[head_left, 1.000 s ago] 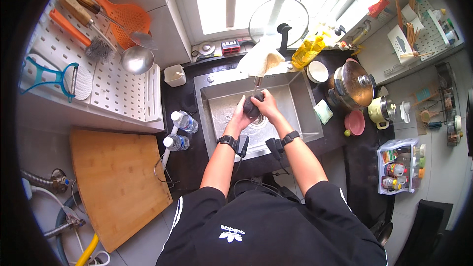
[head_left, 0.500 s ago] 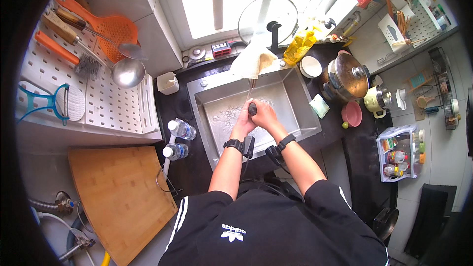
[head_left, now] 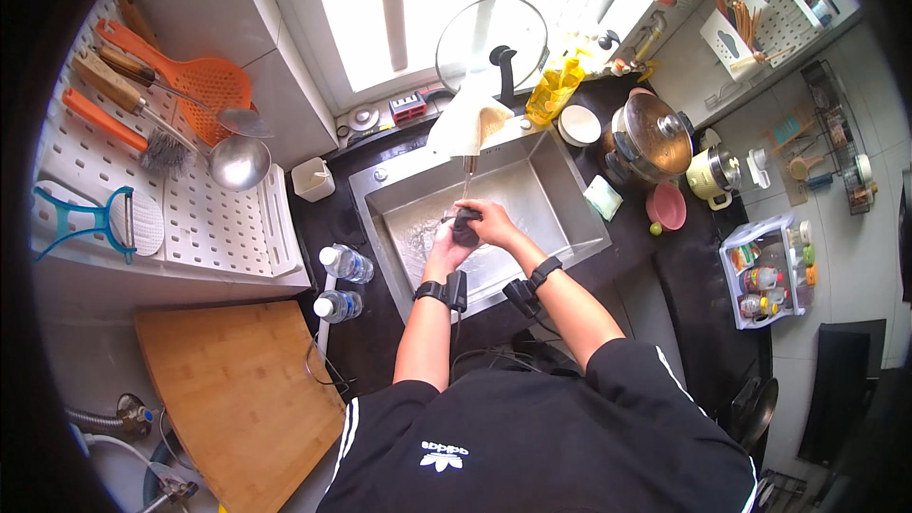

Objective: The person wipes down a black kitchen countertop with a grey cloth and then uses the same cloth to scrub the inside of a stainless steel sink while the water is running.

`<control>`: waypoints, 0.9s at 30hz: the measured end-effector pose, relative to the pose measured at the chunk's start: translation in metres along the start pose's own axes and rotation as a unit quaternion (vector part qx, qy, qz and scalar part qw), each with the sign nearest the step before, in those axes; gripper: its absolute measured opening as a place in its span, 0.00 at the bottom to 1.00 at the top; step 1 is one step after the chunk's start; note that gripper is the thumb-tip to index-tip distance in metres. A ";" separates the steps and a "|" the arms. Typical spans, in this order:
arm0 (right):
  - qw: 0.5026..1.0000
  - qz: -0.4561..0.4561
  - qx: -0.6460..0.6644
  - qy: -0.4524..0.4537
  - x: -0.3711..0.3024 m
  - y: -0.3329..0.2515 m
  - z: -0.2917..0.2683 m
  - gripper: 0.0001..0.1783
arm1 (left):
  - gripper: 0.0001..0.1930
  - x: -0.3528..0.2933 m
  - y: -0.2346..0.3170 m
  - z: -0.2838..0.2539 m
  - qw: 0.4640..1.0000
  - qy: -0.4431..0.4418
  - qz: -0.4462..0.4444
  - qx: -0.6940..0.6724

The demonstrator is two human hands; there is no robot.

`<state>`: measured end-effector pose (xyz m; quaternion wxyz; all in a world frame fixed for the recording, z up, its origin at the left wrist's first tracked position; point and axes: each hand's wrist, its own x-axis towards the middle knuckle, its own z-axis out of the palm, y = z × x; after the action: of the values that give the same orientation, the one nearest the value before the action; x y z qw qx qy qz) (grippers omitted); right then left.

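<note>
Over the steel sink (head_left: pixel 560 214), my two hands meet under a thin stream of water from the tap spout (head_left: pixel 470 165). Between them is a small dark, lumpy thing (head_left: pixel 465 227), wet and too small in view to name. My right hand (head_left: pixel 494 223) is closed on it from the right, fingers bent over its top. Beneath and to the left, my left hand (head_left: pixel 445 251) is closed against its lower side; part of its fingers is hidden. Water splashes on the sink bottom below. A pale cloth (head_left: pixel 467 123) drapes over the tap.
Two water bottles (head_left: pixel 348 264) stand left of the sink, near a wooden board (head_left: pixel 233 389). Behind the tap leans a glass lid (head_left: pixel 465 28). To the right are a white bowl (head_left: pixel 578 124), a lidded pot (head_left: pixel 655 138), a pink bowl (head_left: pixel 667 206) and a green-white packet (head_left: pixel 602 198).
My hands have shifted slightly left with the dark thing, and more of it shows between them. The right hand has turned over its top. The whole view has swung a little.
</note>
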<state>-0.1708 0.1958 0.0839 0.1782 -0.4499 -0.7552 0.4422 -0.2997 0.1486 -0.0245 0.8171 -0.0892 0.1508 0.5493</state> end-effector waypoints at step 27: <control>0.992 0.126 0.009 -0.020 -0.041 0.110 -0.079 0.19 | 0.07 -0.107 -0.005 -0.005 0.879 0.321 0.174 0.305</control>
<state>-0.0387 0.2243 0.0412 0.1099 -0.5310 -0.6919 0.4767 -0.3332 0.0523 0.0078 0.6016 0.0203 0.5782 0.5508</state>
